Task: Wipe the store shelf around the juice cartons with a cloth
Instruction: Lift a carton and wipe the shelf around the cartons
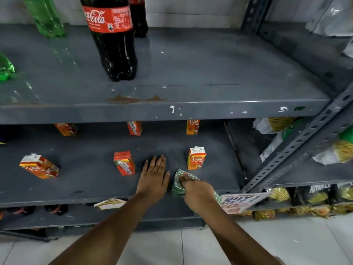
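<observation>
Cartons of juice stand scattered on the grey shelf (86, 180), and the middle front carton (124, 163) serves as the landmark: far to its left a tilted carton (39, 166) leans over, and behind it three more line the back. Just right of the landmark, the left hand (155, 174) lies flat on the shelf, fingers spread, holding nothing. Further right, the right hand (194, 190) is closed around a green checked cloth (179, 181) pressed to the shelf. Beyond the cloth, an upright carton (196, 158) stands near the shelf's right end.
</observation>
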A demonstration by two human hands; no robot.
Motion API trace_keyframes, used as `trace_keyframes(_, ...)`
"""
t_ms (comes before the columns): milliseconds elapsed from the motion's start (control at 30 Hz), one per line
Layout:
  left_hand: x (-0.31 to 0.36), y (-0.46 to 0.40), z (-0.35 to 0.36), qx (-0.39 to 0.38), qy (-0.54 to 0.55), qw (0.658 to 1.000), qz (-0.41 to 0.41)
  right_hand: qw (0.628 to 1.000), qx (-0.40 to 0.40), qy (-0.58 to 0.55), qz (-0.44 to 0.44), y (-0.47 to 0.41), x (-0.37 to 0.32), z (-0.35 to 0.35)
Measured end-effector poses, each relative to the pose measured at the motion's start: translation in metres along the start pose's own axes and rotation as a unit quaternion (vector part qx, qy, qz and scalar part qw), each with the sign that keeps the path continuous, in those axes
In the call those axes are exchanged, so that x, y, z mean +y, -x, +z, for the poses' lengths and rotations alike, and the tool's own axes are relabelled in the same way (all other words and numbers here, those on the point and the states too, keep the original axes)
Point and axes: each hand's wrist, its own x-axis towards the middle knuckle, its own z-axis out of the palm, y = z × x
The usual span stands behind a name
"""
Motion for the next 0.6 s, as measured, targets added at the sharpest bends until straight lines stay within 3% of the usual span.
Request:
trace_keyframes(100, 0.026, -0.012, 0.005, -0.017, -0.011, 1.0, -0.022, 0.999, -0.038, 0.013, 0.033, 0.013, 0.036, -0.007)
trace_keyframes(200, 0.05, -0.015, 0.012, -0.036, -0.051, 0.998, -0.033, 0.989, -0.068, -0.05, 0.121, 0.023, 0.084, -0.025)
trace_keyframes(267, 0.063, -0.016, 0.016, -0.04, -0.058, 0.997, -0.025, 0.975, -0.014, -0.107, 0.195, 0.021, 0.117, -0.046)
trace_keyframes(367, 0.083, -0.026, 0.019, -0.025, -0.055, 0.998, -0.015, 0.951, 0.096, -0.169, 0.24, 0.003, 0.157, -0.088)
trace_keyframes(467, 0.099, -0.033, 0.024, -0.018, -0.051, 0.998, -0.006, 0.961, 0.137, -0.164, 0.176, -0.03, 0.176, -0.126)
trace_keyframes(600, 0.123, -0.047, 0.032, 0.001, -0.029, 0.999, 0.022, 0.981, 0.08, -0.173, 0.022, -0.086, 0.185, -0.147)
